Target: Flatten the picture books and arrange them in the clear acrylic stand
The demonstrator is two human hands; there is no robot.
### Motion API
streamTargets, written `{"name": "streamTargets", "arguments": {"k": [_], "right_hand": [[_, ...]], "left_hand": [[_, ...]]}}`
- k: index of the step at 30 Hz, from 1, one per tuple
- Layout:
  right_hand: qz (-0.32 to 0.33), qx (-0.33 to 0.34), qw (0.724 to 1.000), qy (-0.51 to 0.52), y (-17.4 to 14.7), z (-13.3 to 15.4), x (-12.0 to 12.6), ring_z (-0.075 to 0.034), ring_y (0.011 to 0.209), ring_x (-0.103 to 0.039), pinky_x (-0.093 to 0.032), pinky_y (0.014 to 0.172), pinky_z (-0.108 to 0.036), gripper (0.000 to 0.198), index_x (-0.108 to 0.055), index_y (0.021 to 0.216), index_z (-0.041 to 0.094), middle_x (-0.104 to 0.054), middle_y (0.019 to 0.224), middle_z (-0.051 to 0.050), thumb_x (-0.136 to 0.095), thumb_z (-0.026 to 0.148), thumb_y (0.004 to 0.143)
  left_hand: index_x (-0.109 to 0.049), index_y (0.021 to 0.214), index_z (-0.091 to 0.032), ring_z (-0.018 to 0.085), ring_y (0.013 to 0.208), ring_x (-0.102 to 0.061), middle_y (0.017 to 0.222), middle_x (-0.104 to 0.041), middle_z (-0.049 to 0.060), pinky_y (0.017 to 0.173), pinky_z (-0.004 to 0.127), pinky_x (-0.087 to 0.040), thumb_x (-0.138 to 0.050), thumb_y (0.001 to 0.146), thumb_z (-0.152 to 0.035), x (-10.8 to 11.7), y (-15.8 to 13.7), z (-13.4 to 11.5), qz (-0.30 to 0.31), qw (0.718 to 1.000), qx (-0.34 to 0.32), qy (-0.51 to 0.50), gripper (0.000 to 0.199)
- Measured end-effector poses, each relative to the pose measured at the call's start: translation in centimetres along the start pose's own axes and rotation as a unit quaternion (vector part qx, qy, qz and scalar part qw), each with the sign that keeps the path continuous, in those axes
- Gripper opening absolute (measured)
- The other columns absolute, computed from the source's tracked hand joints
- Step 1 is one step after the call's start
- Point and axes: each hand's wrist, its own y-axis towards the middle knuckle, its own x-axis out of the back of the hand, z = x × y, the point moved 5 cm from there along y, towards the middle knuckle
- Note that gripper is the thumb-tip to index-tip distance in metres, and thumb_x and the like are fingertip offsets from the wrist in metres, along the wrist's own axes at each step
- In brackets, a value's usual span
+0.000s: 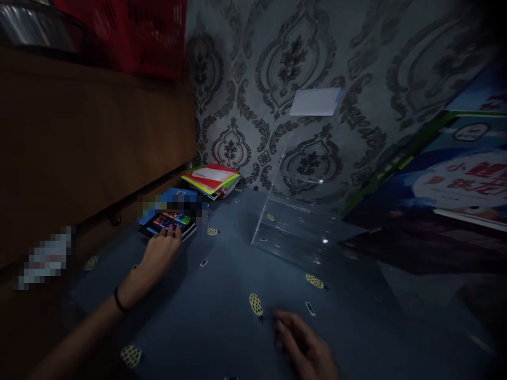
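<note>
My left hand [161, 252], with a dark band at the wrist, reaches to a dark book with a colourful cover [168, 220] at the left of the blue surface. Its fingertips lie on the cover; the thumb is hidden, and I see no grip around the book. Behind that book is a blue book or folder [179, 194], partly blurred out. Low in the view, my right hand [303, 345] hovers over or rests on the pineapple-patterned cloth [222, 327]. Its fingers are loosely bent and apart, holding nothing visible.
A clear plastic rack [293, 227] stands near the patterned wall [245, 105]. Bright books or folders [214, 179] are stacked in the back corner. Large picture books [447, 174] lean at right. Wooden furniture [95, 137] on the left carries a red basket [146, 42].
</note>
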Motion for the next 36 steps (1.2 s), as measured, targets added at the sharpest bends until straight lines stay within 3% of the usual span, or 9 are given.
{"name": "streamTargets", "arguments": {"k": [8,11,15,18,22,24,27,31,36], "right_hand": [[-0.013,0.005,1.000,-0.003,-0.2,2.0,-0.1,-0.018,0.054,-0.061,-0.052,0.052,-0.028,0.062,-0.074,0.092,0.019,-0.062,0.058,-0.002,-0.059,0.078,0.078],[-0.004,0.014,1.000,0.009,-0.4,2.9,-0.3,-0.019,0.059,-0.064,-0.052,0.052,-0.028,0.059,-0.072,0.094,0.019,-0.068,0.066,-0.004,-0.060,0.074,0.080],[0.005,0.052,0.997,0.057,-0.7,3.7,-0.5,-0.019,0.065,-0.068,-0.054,0.054,-0.029,0.053,-0.067,0.109,0.018,-0.075,0.087,-0.010,-0.059,0.065,0.086],[-0.052,0.075,0.995,0.039,-0.9,3.3,0.2,-0.020,0.068,-0.068,-0.055,0.058,-0.030,0.046,-0.065,0.110,0.019,-0.073,0.085,-0.008,-0.056,0.059,0.090],[-0.125,0.078,0.989,-0.001,-0.9,1.9,1.6,-0.020,0.071,-0.067,-0.055,0.061,-0.031,0.039,-0.066,0.104,0.019,-0.072,0.087,-0.007,-0.054,0.053,0.089],[-0.123,0.088,0.988,-0.011,-0.8,1.4,1.8,-0.021,0.072,-0.067,-0.056,0.062,-0.032,0.036,-0.065,0.105,0.019,-0.072,0.086,-0.007,-0.055,0.049,0.087],[-0.118,0.109,0.986,-0.033,-0.5,1.0,1.9,-0.021,0.075,-0.067,-0.056,0.066,-0.033,0.032,-0.065,0.105,0.019,-0.071,0.087,-0.006,-0.055,0.040,0.083],[-0.116,0.124,0.984,-0.060,-0.6,0.9,1.8,-0.021,0.079,-0.066,-0.056,0.069,-0.034,0.025,-0.066,0.103,0.021,-0.070,0.091,-0.006,-0.056,0.031,0.083],[-0.124,0.157,0.972,-0.125,-1.6,2.2,2.2,-0.027,0.091,-0.066,-0.056,0.083,-0.046,0.021,-0.069,0.099,0.019,-0.068,0.101,-0.012,-0.053,0.023,0.086]], "left_hand": [[-0.064,0.123,-0.011,0.031,0.084,-0.076,0.098,-0.075,0.020,0.067,0.037,-0.057,-0.040,0.090,-0.003,2.0,-3.5,-4.0,0.059,0.996,-0.058,-0.027,0.042],[-0.065,0.119,-0.014,0.030,0.082,-0.076,0.093,-0.076,0.017,0.064,0.035,-0.056,-0.041,0.091,-0.003,1.9,-5.9,-7.2,0.092,0.988,-0.116,-0.050,0.039],[-0.066,0.117,-0.018,0.029,0.086,-0.075,0.093,-0.076,0.015,0.066,0.037,-0.057,-0.047,0.094,-0.007,2.6,-10.1,-12.5,0.077,0.971,-0.204,-0.103,0.032],[-0.067,0.118,-0.019,0.030,0.091,-0.074,0.104,-0.076,0.016,0.067,0.040,-0.059,-0.054,0.095,-0.014,3.7,-13.4,-16.2,0.055,0.952,-0.265,-0.145,0.027],[-0.070,0.102,-0.027,0.030,0.094,-0.072,0.100,-0.077,0.009,0.071,0.042,-0.061,-0.062,0.095,-0.042,4.2,-16.1,-18.7,0.060,0.910,-0.346,-0.221,0.018],[-0.070,0.101,-0.027,0.027,0.100,-0.071,0.102,-0.076,0.007,0.080,0.041,-0.060,-0.058,0.097,-0.044,3.8,-15.6,-18.5,0.043,0.900,-0.357,-0.245,0.022],[-0.067,0.115,-0.021,0.024,0.114,-0.066,0.119,-0.073,0.008,0.096,0.039,-0.055,-0.051,0.102,-0.032,2.3,-12.8,-16.9,-0.004,0.901,-0.346,-0.261,0.023],[-0.058,0.135,-0.015,0.025,0.131,-0.058,0.143,-0.061,0.014,0.108,0.043,-0.047,-0.047,0.101,-0.023,-0.3,-6.8,-14.6,-0.037,0.929,-0.278,-0.243,0.036],[-0.057,0.138,-0.017,0.023,0.136,-0.054,0.146,-0.060,0.011,0.114,0.043,-0.041,-0.041,0.102,-0.025,-1.9,-2.7,-14.0,-0.070,0.933,-0.255,-0.244,0.040]]}}
